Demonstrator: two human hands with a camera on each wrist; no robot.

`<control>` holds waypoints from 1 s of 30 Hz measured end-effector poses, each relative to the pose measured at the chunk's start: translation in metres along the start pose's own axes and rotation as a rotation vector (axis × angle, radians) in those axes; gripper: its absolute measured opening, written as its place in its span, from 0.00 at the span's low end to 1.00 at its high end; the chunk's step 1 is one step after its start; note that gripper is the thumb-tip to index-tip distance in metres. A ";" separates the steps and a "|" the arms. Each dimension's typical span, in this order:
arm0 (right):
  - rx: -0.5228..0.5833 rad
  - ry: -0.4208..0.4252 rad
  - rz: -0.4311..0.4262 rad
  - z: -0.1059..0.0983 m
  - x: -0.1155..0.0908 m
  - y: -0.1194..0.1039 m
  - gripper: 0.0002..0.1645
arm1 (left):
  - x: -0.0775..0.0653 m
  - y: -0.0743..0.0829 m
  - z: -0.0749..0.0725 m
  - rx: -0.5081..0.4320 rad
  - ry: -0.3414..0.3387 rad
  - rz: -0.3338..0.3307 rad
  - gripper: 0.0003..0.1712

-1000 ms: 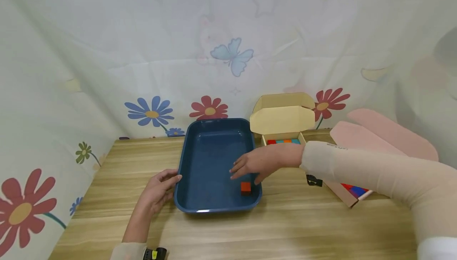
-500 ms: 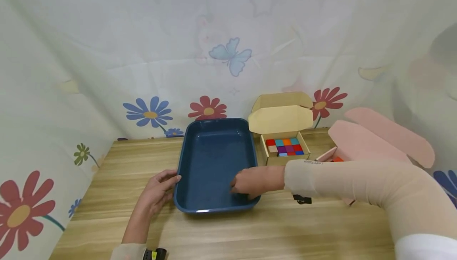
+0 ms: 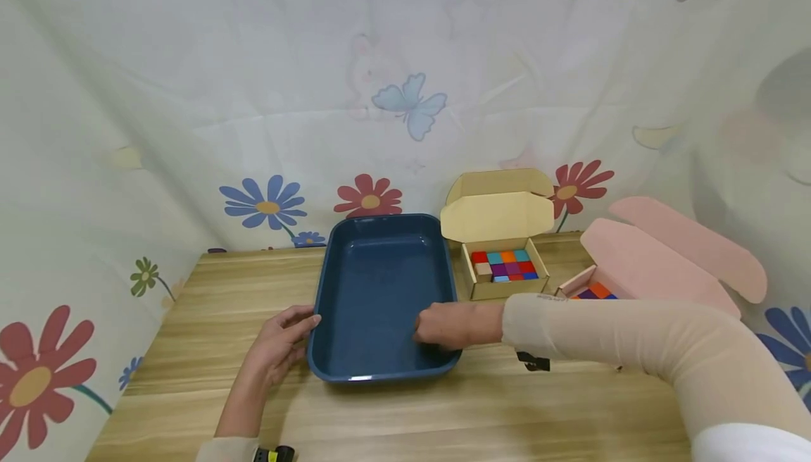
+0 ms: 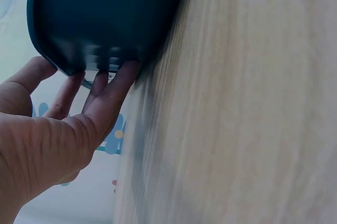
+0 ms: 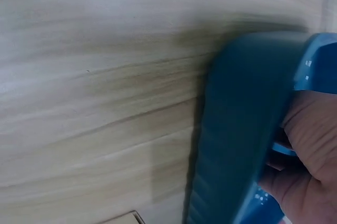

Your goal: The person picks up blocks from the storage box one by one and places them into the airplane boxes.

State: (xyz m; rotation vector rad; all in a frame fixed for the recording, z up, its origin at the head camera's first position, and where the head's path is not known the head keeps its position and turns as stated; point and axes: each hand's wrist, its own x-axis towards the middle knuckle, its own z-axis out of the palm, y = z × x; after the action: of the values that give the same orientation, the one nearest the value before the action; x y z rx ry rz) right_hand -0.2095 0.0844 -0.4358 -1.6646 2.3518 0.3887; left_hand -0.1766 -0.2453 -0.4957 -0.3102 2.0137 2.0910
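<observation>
On the table stands a deep dark-blue tray (image 3: 380, 286) with rounded corners. My left hand (image 3: 279, 346) is at its left side, fingers spread, and the left wrist view shows the fingertips (image 4: 129, 69) against its outer wall and rim. Inside the tray's near right corner is my right hand (image 3: 446, 325), its fingers curled down around the spot of the small red block. The block itself is hidden under that hand. From the right wrist, the same hand shows just past the tray's wall (image 5: 247, 124), its fingers bent downward.
Right of the tray, an open tan cardboard box (image 3: 510, 293) holds several coloured cubes (image 3: 507, 265). A pink box (image 3: 652, 258), lid up, stands farther right with more cubes, partly covered by my right sleeve (image 3: 608, 332). A patterned cloth (image 3: 285, 96) hangs behind the wooden table (image 3: 355, 420).
My right hand has come down into the tray's near right corner, its spread fingers now curled, covering the red block. The arm uncovered the tan box. My left hand has stayed put.
</observation>
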 end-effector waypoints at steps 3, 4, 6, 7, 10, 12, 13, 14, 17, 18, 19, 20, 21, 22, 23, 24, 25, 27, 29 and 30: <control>0.010 0.033 -0.019 -0.009 -0.001 0.004 0.06 | 0.000 0.001 0.000 -0.003 -0.007 -0.002 0.28; 0.011 0.047 -0.023 -0.013 -0.001 0.005 0.06 | 0.000 0.001 0.000 -0.004 -0.002 -0.005 0.28; 0.016 0.071 -0.026 -0.023 -0.003 0.009 0.08 | 0.000 0.002 0.000 -0.006 0.009 -0.009 0.27; 0.026 0.083 -0.024 -0.029 -0.005 0.011 0.10 | 0.000 0.002 -0.001 -0.003 0.011 -0.008 0.27; 0.063 0.109 -0.011 -0.044 -0.010 0.017 0.16 | 0.000 0.002 -0.001 -0.004 0.013 -0.004 0.26; 0.088 0.123 -0.004 -0.053 -0.014 0.021 0.18 | 0.001 0.001 -0.001 -0.009 0.006 -0.001 0.25; 0.103 0.130 0.000 -0.056 -0.016 0.023 0.19 | 0.001 0.000 -0.001 -0.010 0.001 0.000 0.25; 0.111 0.136 0.005 -0.059 -0.019 0.025 0.19 | 0.001 -0.001 -0.001 -0.014 -0.003 0.000 0.25; 0.120 0.173 0.018 -0.066 -0.026 0.033 0.17 | 0.001 -0.001 -0.001 -0.021 0.004 0.001 0.23; 0.122 0.184 0.026 -0.068 -0.029 0.036 0.17 | 0.001 -0.001 -0.001 -0.016 0.004 0.002 0.23; 0.122 0.192 0.035 -0.070 -0.032 0.039 0.15 | 0.001 -0.001 -0.001 -0.017 0.008 0.001 0.23; 0.120 0.203 0.045 -0.071 -0.035 0.042 0.14 | 0.001 0.000 -0.001 -0.017 0.012 0.001 0.23; 0.122 0.212 0.055 -0.073 -0.039 0.046 0.13 | 0.001 0.000 -0.001 -0.013 0.013 0.002 0.23; 0.127 0.218 0.065 -0.075 -0.043 0.050 0.13 | 0.002 0.000 -0.001 -0.010 0.013 0.001 0.23; 0.131 0.226 0.073 -0.076 -0.047 0.055 0.13 | 0.001 0.000 -0.002 -0.007 0.014 0.000 0.24; 0.133 0.233 0.085 -0.077 -0.051 0.059 0.13 | 0.002 0.000 -0.002 -0.006 0.015 -0.002 0.24; 0.134 0.244 0.093 -0.077 -0.055 0.064 0.13 | 0.002 0.000 -0.002 -0.007 0.017 -0.003 0.24; 0.136 0.261 0.115 -0.077 -0.062 0.072 0.13 | 0.002 -0.001 -0.002 0.000 0.012 -0.003 0.25; 0.133 0.278 0.134 -0.075 -0.068 0.080 0.13 | 0.002 -0.002 -0.001 0.003 0.014 -0.006 0.26; 0.136 0.280 0.146 -0.073 -0.071 0.083 0.13 | 0.003 -0.002 -0.001 0.005 0.015 -0.008 0.25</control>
State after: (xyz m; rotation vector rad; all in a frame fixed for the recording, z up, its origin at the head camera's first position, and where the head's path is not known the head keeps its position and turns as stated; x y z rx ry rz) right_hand -0.2678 0.1484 -0.3364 -1.5771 2.6423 0.0178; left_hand -0.1784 -0.2463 -0.4987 -0.3337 2.0222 2.0850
